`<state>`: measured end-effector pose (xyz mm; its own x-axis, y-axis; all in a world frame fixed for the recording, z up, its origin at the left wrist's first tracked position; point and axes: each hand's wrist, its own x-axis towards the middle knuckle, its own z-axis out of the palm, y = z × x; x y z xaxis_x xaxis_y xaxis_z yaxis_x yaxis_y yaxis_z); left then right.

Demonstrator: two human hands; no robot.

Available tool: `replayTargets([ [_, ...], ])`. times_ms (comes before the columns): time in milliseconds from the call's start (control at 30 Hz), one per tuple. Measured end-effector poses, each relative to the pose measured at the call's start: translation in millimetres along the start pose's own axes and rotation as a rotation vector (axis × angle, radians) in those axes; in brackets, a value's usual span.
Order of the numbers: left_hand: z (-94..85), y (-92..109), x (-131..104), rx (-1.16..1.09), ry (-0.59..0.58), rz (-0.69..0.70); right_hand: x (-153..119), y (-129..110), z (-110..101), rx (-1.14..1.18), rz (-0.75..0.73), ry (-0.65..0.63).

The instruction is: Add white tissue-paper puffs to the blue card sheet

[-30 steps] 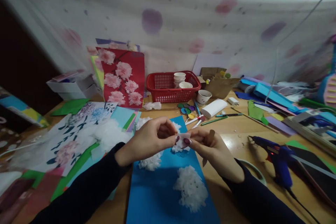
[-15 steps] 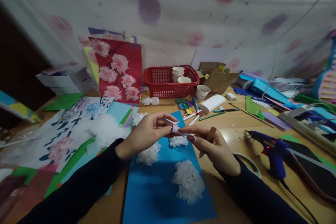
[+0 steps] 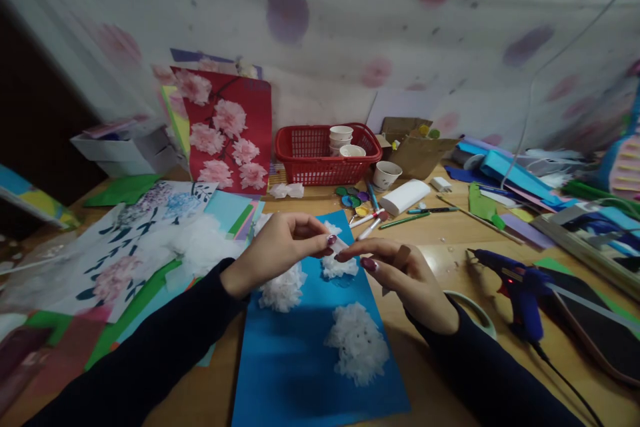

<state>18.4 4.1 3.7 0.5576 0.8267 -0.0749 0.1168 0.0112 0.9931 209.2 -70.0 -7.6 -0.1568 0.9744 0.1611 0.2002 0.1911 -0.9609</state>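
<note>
A blue sheet (image 3: 310,360) lies on the wooden table, bearing ruffled white paper clusters: one at its lower right (image 3: 357,343), one at the left (image 3: 283,288) partly behind my left hand, and a smaller one (image 3: 340,265) under my fingers. My left hand (image 3: 287,247) pinches a small piece of white paper (image 3: 341,242) between thumb and fingers above the sheet. Facing it, my right hand (image 3: 407,277) has its index fingertip at the paper's lower edge, thumb and index slightly apart. A brownish strip is on a right finger.
A blue glue gun (image 3: 520,287) with a red light lies at the right, beside a roll of tape (image 3: 473,313). Behind are a red basket (image 3: 327,170) with cups, a paper cup (image 3: 387,175) and pens. Loose white paper (image 3: 200,243) and a flower picture (image 3: 227,130) are at left.
My left thumb and fingers have shifted slightly, and the white piece between my hands shows more. My right fingertips have parted a little. The view has moved slightly.
</note>
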Motion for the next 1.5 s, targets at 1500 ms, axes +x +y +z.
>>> replayTargets([
  [1500, 19.2, -36, 3, 0.428, -0.175, 0.091, -7, 32, -12, -0.087, -0.152, 0.426],
])
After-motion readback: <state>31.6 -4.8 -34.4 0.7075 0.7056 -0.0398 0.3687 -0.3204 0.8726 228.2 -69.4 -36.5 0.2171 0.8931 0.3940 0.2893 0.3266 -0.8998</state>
